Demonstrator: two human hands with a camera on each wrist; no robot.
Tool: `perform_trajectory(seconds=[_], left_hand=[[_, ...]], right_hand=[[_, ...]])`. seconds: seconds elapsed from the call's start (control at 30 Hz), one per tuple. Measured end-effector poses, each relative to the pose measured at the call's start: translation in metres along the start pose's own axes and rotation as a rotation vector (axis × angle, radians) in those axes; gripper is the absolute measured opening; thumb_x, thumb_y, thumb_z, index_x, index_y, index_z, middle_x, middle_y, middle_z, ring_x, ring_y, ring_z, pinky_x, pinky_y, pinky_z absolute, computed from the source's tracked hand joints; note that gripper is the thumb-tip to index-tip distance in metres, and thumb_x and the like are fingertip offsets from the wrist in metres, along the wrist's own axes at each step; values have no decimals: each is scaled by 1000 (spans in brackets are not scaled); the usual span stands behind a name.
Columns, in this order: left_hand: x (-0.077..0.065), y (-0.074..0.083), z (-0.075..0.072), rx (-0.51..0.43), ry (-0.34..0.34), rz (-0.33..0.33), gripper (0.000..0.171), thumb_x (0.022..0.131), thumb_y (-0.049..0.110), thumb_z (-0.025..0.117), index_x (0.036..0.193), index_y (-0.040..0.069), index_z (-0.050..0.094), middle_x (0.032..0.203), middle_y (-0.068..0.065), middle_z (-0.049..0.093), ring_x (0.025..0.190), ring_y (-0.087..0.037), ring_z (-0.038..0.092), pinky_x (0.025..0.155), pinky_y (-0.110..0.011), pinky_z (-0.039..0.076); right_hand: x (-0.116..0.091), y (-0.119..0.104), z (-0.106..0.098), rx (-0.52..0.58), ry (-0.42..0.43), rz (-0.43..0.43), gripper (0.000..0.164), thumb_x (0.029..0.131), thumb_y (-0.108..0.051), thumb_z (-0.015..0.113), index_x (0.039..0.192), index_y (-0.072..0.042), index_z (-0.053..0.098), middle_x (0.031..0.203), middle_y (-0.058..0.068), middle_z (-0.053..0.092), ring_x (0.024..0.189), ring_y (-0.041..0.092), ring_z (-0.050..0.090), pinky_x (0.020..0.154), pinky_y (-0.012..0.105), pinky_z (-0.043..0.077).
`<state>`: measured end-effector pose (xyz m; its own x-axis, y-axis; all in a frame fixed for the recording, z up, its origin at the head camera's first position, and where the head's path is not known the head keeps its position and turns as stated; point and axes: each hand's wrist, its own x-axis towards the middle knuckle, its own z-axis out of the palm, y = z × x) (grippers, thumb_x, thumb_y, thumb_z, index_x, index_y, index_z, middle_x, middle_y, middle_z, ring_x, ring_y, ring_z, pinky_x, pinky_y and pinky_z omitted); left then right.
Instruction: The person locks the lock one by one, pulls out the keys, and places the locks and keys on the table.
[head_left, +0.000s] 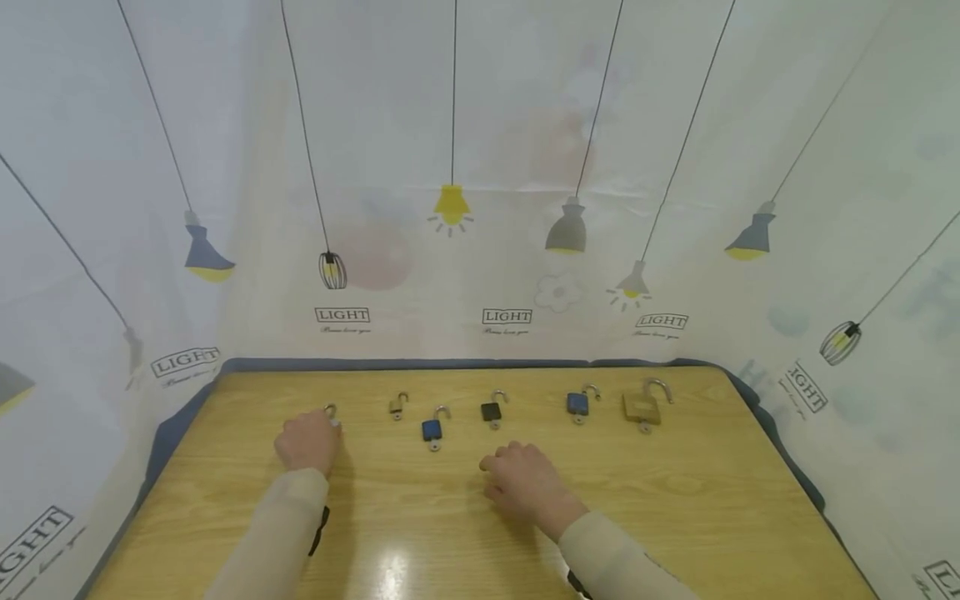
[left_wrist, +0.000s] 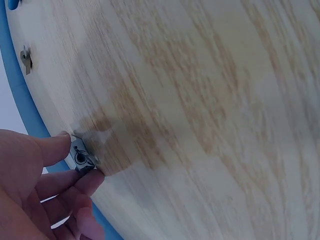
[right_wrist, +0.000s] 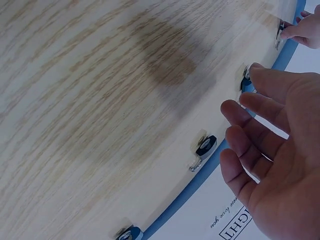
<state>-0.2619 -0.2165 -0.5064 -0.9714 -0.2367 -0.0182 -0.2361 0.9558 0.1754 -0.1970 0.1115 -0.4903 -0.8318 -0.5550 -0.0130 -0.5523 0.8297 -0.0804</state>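
Pale cloth [head_left: 390, 125] printed with hanging lamps and the word LIGHT surrounds the wood-grain desk [head_left: 405, 504]. Toward its far left corner, my left hand [head_left: 307, 442] pinches a small grey padlock [left_wrist: 82, 156] between thumb and fingers, its shackle showing past them. My right hand [head_left: 525, 483] is over the middle of the desk, fingers loosely bent and holding nothing, just on the near side of a black padlock [head_left: 491, 412]. Between that one and my left hand lie a small brass padlock [head_left: 397, 407] and a blue padlock [head_left: 432, 430], the blue one set slightly closer to the near edge. Toward the far right corner lie another blue padlock [head_left: 577, 404] and, just beside it, a large brass padlock [head_left: 641, 409]. All five lying untouched have open shackles pointing toward the far edge.
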Motion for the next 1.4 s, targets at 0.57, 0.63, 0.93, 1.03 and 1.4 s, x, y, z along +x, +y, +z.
perform_trajectory(seconds=[0.57,0.63,0.93,1.03,1.4], left_hand=[[0,-17,5,0,24,85,31,89,26,62,75,-2,63,69,-16,56,66,-28,51,45,-37,44],[-1,-17,7,12,48,130,30,88,25,62,69,2,60,65,-14,54,63,-26,50,43,-36,42],[-8,4,1,-27,84,269,36,86,30,64,59,11,51,55,-4,49,53,-19,44,39,-32,35],[-16,18,-4,-93,57,294,26,86,30,66,69,10,60,59,-1,52,53,-17,45,42,-30,36],[-65,71,-13,-191,55,407,21,81,35,71,78,15,63,68,3,54,66,-16,46,49,-30,37]], right_hand=[[-3,-5,5,-7,-14,-18,28,87,-33,68,112,-18,67,97,-1,67,81,14,56,73,34,49],[-4,-6,6,-10,-6,-22,28,87,-32,68,111,-18,67,96,-1,67,80,14,56,73,34,49],[-7,-4,5,0,-4,-13,28,88,-32,67,112,-18,66,97,0,67,82,15,56,73,34,49],[-8,-2,4,-11,-1,-9,30,88,-33,67,113,-17,65,98,0,66,83,16,56,75,35,50],[-3,8,-3,189,31,64,31,90,-28,65,118,-13,63,99,2,67,88,18,59,76,37,52]])
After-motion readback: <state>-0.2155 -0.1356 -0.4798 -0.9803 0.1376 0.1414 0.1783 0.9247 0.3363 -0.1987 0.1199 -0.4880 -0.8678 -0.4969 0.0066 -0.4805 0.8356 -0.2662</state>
